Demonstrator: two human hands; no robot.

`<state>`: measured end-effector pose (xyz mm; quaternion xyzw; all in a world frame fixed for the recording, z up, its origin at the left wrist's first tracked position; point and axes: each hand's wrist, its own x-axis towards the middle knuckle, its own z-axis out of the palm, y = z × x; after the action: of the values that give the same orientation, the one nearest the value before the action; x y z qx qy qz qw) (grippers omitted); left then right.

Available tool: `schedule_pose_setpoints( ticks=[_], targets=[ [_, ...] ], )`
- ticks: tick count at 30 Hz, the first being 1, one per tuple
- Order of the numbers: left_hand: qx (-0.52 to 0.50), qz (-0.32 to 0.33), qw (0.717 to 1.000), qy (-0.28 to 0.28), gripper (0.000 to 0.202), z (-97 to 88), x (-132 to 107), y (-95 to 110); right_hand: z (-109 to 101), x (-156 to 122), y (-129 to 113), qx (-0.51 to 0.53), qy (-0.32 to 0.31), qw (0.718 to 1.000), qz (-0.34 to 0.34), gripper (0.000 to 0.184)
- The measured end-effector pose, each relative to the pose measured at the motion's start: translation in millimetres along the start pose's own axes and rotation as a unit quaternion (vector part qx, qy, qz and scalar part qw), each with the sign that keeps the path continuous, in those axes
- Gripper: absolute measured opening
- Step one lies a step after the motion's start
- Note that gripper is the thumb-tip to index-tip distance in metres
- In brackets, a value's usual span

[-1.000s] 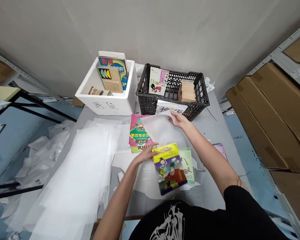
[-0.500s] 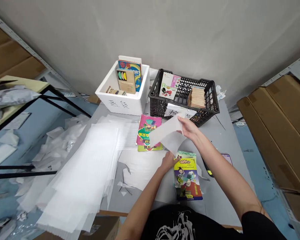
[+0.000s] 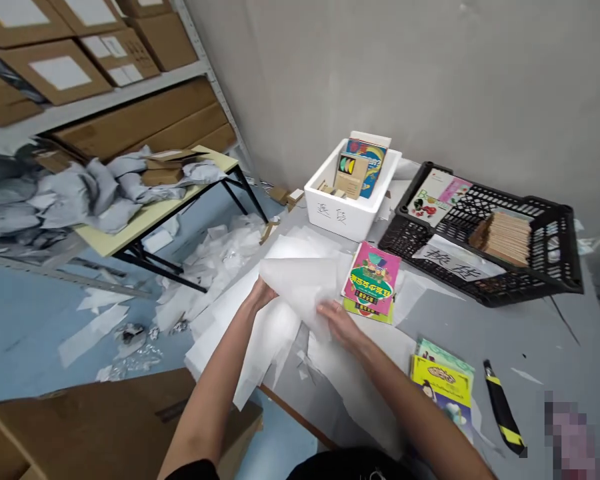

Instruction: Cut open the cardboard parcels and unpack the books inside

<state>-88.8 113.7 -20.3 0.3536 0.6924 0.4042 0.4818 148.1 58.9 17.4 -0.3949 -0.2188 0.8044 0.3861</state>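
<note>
Left hand point(image 3: 261, 295) closing on a white foam sheet point(image 3: 293, 287), pinching a fold of it between thumb and fingers; right hand point(image 3: 339, 325) pressing against the same sheet lower down, with no telling whether gripping or only touching. Sheet bunching upward between both hands, its lower part hanging over the near edge of a grey work table point(image 3: 530, 353), with more white sheets spreading beneath it. Lying just beside it at two o'clock from the hands, a magenta-covered book point(image 3: 373, 280) resting on a green-and-yellow book point(image 3: 367, 312). Standing farther out at one o'clock, a white foam box point(image 3: 343, 223) holding upright books, handwritten characters marking its front wall. Sitting beyond that at two o'clock, a black plastic crate point(image 3: 555, 230) carrying a paper label point(image 3: 455, 260) across its near side. Lying at four o'clock, a yellow-covered book point(image 3: 440, 383) overlapping a green book point(image 3: 430, 350), just beside a yellow-and-black utility knife point(image 3: 503, 407). Standing at ten o'clock, a folding table point(image 3: 155, 213) heaped with grey mailer bags point(image 3: 95, 193), white scraps littering the floor point(image 3: 30, 333) below it.
</note>
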Motion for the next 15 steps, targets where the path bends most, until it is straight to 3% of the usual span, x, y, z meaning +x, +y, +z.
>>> schedule_pose_setpoints(
  ticks=[3,6,10,15],
  targets=[
    [-0.045,-0.056,0.997,-0.032,0.08,-42.1,3,-10,17,23,60,0.014,0.033,0.999,0.04,0.029],
    [-0.02,-0.072,0.996,-0.046,0.091,-65.9,4,-21,28,41,95,0.009,0.069,0.996,0.062,0.031],
    [0.092,-0.038,0.994,-0.033,0.071,-83.1,7,-33,37,57,124,-0.022,0.098,0.99,0.099,0.027],
    [0.227,-0.079,0.97,0.037,0.045,-98.6,10,-54,42,62,162,-0.075,0.11,0.98,0.146,0.024]
  ],
)
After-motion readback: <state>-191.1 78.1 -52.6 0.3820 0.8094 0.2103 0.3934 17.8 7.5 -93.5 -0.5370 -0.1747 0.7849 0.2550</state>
